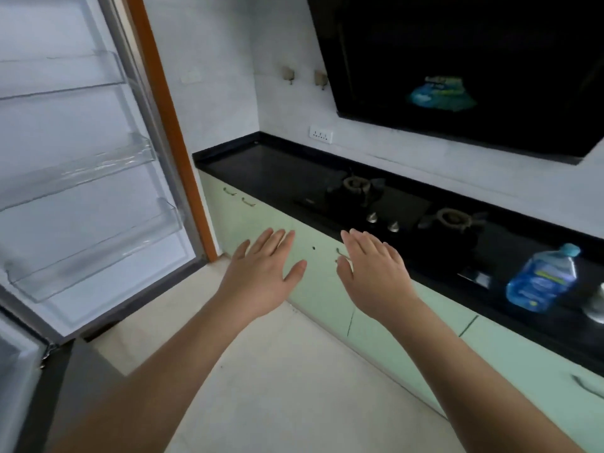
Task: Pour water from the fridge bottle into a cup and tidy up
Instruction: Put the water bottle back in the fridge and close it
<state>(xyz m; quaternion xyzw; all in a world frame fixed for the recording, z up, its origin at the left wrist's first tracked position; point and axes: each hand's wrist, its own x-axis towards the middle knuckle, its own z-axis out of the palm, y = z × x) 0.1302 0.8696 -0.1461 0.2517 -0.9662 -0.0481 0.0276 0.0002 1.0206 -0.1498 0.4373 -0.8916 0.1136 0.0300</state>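
A blue water bottle (542, 279) with a pale blue cap stands upright on the black counter (261, 165) at the right. Beside it, at the frame's right edge, part of a metal cup (595, 305) shows. The fridge door (81, 158) stands wide open on the left, its clear door shelves bare. My left hand (264, 273) and my right hand (376, 276) are stretched out in mid-air in front of the cabinets, palms down, fingers straight, holding nothing. Both hands are well left of the bottle.
A two-burner gas hob (402, 210) with two knobs sits in the counter, under a black range hood (457, 60). Pale green cabinets (408, 338) with metal handles run below. A wall socket (321, 135) is above the counter's far end. Pale floor tiles lie below.
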